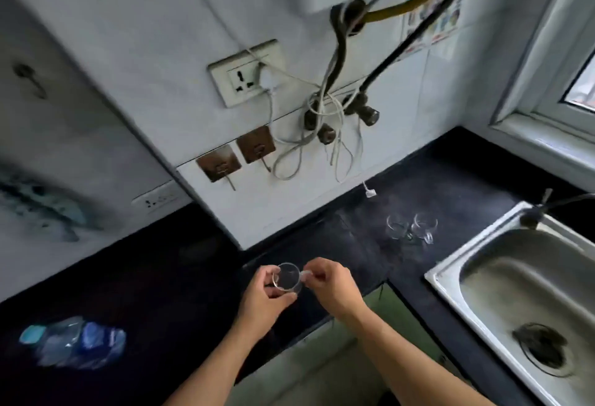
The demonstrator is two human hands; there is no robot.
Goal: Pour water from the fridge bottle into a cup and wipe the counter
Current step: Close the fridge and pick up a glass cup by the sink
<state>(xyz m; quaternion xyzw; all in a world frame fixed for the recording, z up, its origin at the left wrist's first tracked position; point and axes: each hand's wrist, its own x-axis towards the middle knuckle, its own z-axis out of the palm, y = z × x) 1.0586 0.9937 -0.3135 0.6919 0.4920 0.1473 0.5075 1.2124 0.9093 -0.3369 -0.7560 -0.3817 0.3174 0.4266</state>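
A small clear glass cup is held just above the black counter near its front edge. My left hand wraps around its body from the left. My right hand pinches its handle on the right. The cup looks empty. A clear plastic water bottle with a light blue cap and blue label lies blurred on the counter at the far left, well away from both hands.
Two more clear glass cups stand on the counter by the back wall. A steel sink fills the right side. Loose cables, two sockets and adhesive hooks hang on the tiled wall. A window sill is at the right.
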